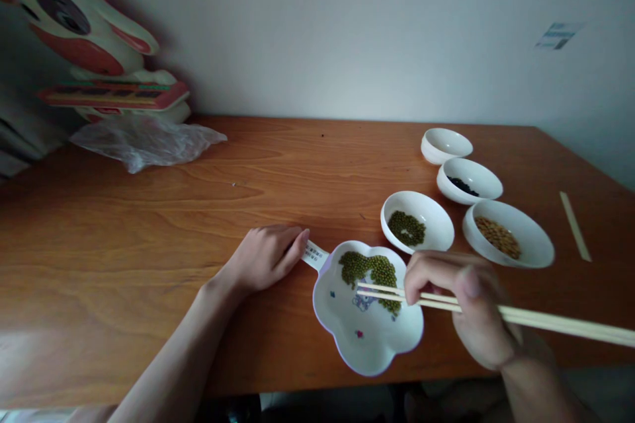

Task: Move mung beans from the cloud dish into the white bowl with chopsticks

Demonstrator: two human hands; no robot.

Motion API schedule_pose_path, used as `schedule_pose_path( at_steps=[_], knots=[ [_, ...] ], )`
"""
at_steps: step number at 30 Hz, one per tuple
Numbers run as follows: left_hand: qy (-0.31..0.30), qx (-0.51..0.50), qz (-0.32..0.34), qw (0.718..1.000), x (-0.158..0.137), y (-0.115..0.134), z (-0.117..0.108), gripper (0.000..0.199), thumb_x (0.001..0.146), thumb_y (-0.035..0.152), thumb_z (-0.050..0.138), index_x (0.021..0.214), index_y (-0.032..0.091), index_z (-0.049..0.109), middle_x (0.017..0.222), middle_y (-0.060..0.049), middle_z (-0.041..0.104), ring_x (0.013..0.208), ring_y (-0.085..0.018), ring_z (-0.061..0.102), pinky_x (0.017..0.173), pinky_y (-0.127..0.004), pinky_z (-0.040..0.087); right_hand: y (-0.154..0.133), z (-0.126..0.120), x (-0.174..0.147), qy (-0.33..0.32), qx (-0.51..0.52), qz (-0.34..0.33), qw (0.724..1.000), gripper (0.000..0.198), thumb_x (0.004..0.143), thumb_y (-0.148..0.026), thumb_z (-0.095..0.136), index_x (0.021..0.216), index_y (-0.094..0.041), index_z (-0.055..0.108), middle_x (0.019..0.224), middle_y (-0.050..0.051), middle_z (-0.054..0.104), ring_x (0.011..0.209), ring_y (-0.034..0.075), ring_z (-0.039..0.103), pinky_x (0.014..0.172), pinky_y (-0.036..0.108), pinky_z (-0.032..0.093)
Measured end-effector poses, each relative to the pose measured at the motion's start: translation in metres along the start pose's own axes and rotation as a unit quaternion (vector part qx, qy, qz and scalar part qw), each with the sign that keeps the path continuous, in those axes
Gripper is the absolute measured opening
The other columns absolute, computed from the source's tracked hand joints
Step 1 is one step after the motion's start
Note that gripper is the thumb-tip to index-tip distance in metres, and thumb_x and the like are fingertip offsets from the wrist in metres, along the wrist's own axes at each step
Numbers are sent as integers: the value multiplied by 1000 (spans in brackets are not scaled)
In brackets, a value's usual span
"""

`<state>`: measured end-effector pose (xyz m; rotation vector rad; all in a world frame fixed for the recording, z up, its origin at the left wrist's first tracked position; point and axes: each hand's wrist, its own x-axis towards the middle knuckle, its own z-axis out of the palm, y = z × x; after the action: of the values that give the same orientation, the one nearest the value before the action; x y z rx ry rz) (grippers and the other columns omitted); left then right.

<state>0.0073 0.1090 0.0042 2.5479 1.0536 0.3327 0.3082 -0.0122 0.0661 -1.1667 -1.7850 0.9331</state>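
Observation:
My left hand [270,254] is closed at the end of a short labelled handle [315,255] on a white, flower-shaped dish [370,353] with a lilac rim. Green mung beans [357,266] lie in the upper part of that dish, around a printed cartoon figure. My right hand [461,297] grips a pair of pale wooden chopsticks [546,320]. Their tips are inside the dish, close to the beans, slightly apart; I cannot make out any bean between them. Just behind the dish stands a white bowl [439,228] holding more mung beans [407,228].
On the right stand a bowl [540,244] of tan beans, a bowl [491,185] with dark beans, and another white bowl [446,140]. A pale strip [575,226] lies farther right. A cow-shaped toy keyboard [114,89] and a clear plastic bag [149,142] occupy the back left.

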Motion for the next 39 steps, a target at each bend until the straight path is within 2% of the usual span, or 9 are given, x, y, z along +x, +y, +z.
schedule_pose_path(
  at_steps=[4, 8, 18, 24, 30, 39],
  knots=[
    [2, 6, -1, 1000, 0, 2, -1, 41, 109, 38, 31, 80, 20, 54, 78, -2, 66, 65, -15, 56, 66, -30, 38, 0, 10, 8, -31, -35, -7, 999, 65, 106, -59, 20, 73, -21, 61, 66, 3, 59, 57, 16, 51, 57, 33, 39],
    [3, 6, -4, 1000, 0, 3, -2, 41, 109, 38, 32, 80, 20, 54, 78, -2, 66, 65, -15, 57, 67, -29, 39, 0, 11, 10, -33, -49, -15, 998, 64, 106, -57, 21, 72, -20, 60, 63, 3, 57, 54, 15, 47, 55, 32, 38],
    [11, 9, -3, 1000, 0, 2, -1, 41, 108, 38, 33, 79, 20, 55, 76, -3, 67, 62, -15, 56, 65, -29, 39, 2, 13, 9, -8, -34, -33, 999, 62, 108, -52, 25, 73, -18, 64, 64, 3, 59, 57, 14, 53, 56, 30, 38],
    [13, 4, 4, 1000, 1, 1, -1, 41, 109, 38, 33, 80, 20, 55, 78, -3, 67, 64, -15, 57, 66, -29, 40, 0, 13, 8, -27, -56, -31, 998, 65, 106, -57, 21, 73, -20, 63, 63, 2, 58, 53, 14, 48, 54, 31, 38],
    [11, 4, 3, 1000, 1, 1, 0, 40, 109, 38, 33, 79, 20, 55, 77, -3, 67, 64, -15, 58, 66, -29, 40, 6, 15, 8, -36, -59, -32, 997, 66, 105, -60, 19, 73, -21, 61, 68, 4, 63, 61, 17, 57, 58, 33, 40],
    [8, 1, 0, 1000, 1, 2, -2, 40, 109, 38, 33, 79, 20, 54, 78, -2, 67, 63, -15, 57, 66, -29, 39, 8, 22, 8, -13, -24, -18, 999, 65, 105, -59, 23, 72, -19, 62, 65, 4, 59, 60, 16, 55, 60, 32, 41]
  ],
)
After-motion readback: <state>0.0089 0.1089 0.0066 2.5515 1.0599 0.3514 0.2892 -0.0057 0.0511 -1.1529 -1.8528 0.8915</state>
